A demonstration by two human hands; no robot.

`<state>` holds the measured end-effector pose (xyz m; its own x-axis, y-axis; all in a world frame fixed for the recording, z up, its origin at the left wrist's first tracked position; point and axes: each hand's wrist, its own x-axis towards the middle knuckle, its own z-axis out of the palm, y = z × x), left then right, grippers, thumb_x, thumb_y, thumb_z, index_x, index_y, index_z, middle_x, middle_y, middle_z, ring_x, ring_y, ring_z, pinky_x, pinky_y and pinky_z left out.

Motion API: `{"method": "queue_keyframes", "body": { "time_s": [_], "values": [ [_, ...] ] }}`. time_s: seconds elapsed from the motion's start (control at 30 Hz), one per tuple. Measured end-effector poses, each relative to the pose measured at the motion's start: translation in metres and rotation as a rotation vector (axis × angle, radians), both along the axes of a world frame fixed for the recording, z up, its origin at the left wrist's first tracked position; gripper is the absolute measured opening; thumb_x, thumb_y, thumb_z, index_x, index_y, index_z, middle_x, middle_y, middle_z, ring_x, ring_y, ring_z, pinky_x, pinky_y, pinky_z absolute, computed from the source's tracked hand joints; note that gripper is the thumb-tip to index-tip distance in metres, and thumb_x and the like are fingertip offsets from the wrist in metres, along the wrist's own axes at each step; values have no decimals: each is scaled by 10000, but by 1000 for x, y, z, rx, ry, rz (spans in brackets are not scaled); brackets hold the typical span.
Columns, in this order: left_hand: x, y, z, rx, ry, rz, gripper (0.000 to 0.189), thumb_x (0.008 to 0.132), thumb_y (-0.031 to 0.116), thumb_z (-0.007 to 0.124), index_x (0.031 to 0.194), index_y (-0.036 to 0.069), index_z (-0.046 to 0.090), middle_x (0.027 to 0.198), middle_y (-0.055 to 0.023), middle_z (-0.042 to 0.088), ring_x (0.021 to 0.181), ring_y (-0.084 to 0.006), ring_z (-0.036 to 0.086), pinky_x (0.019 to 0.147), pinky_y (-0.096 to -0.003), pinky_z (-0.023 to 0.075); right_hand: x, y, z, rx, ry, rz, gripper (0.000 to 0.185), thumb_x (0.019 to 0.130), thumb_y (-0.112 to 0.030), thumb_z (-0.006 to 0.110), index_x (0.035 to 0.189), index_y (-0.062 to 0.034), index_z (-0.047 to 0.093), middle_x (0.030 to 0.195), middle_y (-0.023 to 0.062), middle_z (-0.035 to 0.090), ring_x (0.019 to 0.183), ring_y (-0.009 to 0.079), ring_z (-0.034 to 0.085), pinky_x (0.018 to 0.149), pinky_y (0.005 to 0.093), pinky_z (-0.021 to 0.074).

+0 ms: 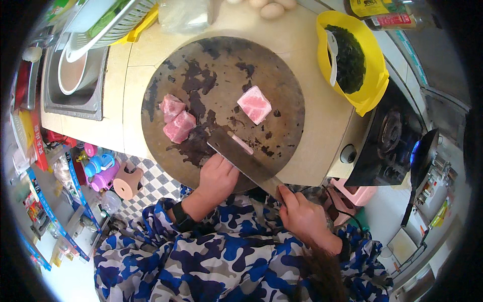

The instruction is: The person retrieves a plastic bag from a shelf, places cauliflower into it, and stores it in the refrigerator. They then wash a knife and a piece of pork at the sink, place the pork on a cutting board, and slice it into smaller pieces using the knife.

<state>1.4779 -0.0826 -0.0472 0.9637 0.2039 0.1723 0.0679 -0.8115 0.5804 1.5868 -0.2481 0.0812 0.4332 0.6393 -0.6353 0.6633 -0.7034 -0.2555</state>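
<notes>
My right hand (307, 217) grips a Chinese cleaver (245, 162) at the handle end. Its broad blade slants up and left across the near part of a round, dark-stained chopping board (219, 90). Against the blade's near-left edge, the fingers of my left hand (219, 175) are curled under; whatever may be beneath them is hidden. A thin strip of raw meat (241, 145) shows along the blade's far side. One block of raw meat (254, 105) sits right of the board's middle. Two more raw meat chunks, one upper (172, 107) and one lower (180, 127), touch each other at the left.
A yellow bowl (322, 41) of dark green leafy food, with a white spoon (333, 56), stands right of the board. Beyond it, a black pan (424, 158) sits over a blue flame on the gas stove (377, 151). A sink (94, 102) is left; eggs (272, 11) lie behind.
</notes>
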Motion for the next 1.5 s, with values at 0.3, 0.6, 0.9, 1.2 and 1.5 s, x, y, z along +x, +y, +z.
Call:
{"method": "queue_keyframes", "body": {
  "time_s": [0.3,0.6,0.9,1.2,1.5],
  "values": [
    [4,3,8,24,26,-11,273,549,75,587,819,46,616,890,-70,574,838,-239,573,595,-288,499,9,24,-15,0,172,-89,391,769,-159,583,1141,-78,489,834,150,602,668,331,605,575,400,504],
    [7,4,8,46,43,-26,262,576,83,567,831,47,618,925,-63,576,886,-225,569,622,-266,504,17,25,-22,-43,177,-73,344,782,-158,574,1105,-66,500,823,164,599,673,341,599,593,404,499],
    [4,4,5,40,5,-26,259,589,93,556,834,44,621,937,-56,574,920,-217,561,617,-256,510,6,11,-35,87,68,-55,309,761,-160,588,1036,-43,509,746,138,581,612,315,596,515,397,488],
    [3,8,2,55,-2,-48,246,598,110,559,830,46,609,921,-56,564,923,-209,551,604,-246,502,1,34,-51,164,22,-97,280,777,-153,584,1012,-40,483,764,160,588,607,336,605,516,412,495],
    [4,8,0,20,-56,-20,284,654,106,557,926,35,597,962,-45,560,933,-181,550,637,-236,504,10,59,-71,347,9,-206,144,827,-173,539,868,-43,493,684,209,584,604,384,579,537,470,467]
  ]
}}
